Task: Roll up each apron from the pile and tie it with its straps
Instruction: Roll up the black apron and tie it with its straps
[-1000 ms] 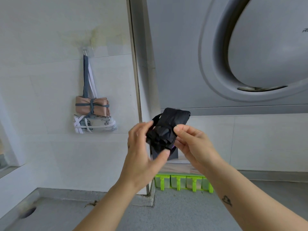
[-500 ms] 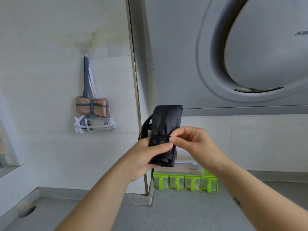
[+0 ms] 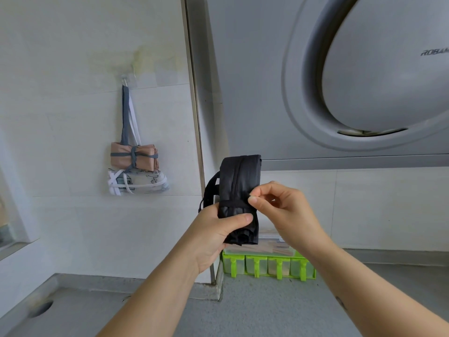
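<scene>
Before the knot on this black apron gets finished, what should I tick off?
1. Roll tight: ok, black apron holds its shape.
2. Support grip: ok, left hand wraps its lower half.
3. Wrap: ok, strap crosses the roll.
4. Strap end: ok, right hand pinches it.
5. Knot: cannot tell, the fingers cover that spot.
6. Other strap end: cannot tell; a loop hangs left of the roll.

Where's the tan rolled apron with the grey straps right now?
Head view, left of centre: the tan rolled apron hangs on the white tiled wall, directly above the white patterned rolled apron.
</scene>
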